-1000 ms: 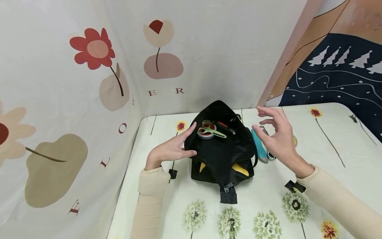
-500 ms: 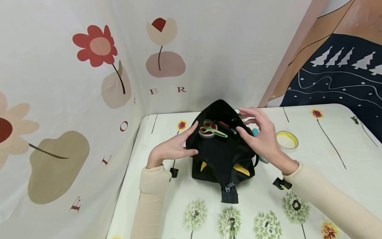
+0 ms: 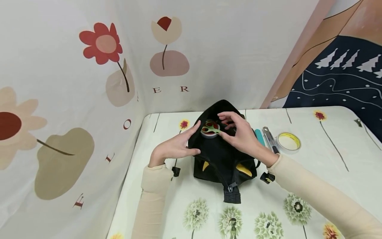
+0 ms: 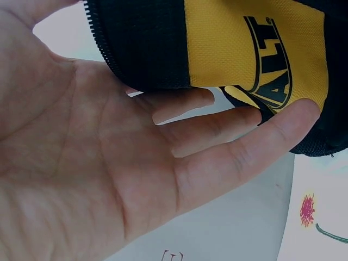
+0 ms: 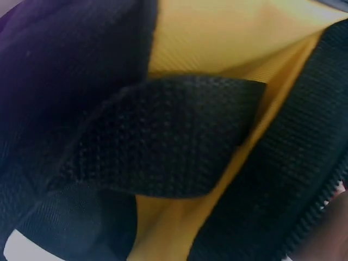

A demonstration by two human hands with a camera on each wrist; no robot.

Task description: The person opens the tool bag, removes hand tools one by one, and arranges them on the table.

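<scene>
A black tool bag [image 3: 215,152] with yellow panels stands on the table, its zippered mouth spread wide. Beside its left side is my left hand [image 3: 176,146], fingers extended along the outside and thumb near the rim. In the left wrist view, these straight fingers [image 4: 234,141] lie against the yellow lettered panel [image 4: 234,49]. My right hand [image 3: 241,134] reaches over the mouth, fingers loosely bent and apart from the thumb. Its thumb tip overlaps the end of light green scissors [image 3: 211,128], which lie on a round reel [image 3: 209,135] inside. The right wrist view shows mostly bag fabric [image 5: 179,136].
Right of the bag lie a teal-handled tool [image 3: 259,136], a grey utility knife [image 3: 270,139] and a roll of tape [image 3: 288,142]. A flower-printed cloth covers the table [image 3: 322,179]. Behind it hangs a printed backdrop [image 3: 226,66].
My right hand has moved left from beside the bag to over its mouth, uncovering the utility knife and tape roll. My left hand stays at the bag's left side.
</scene>
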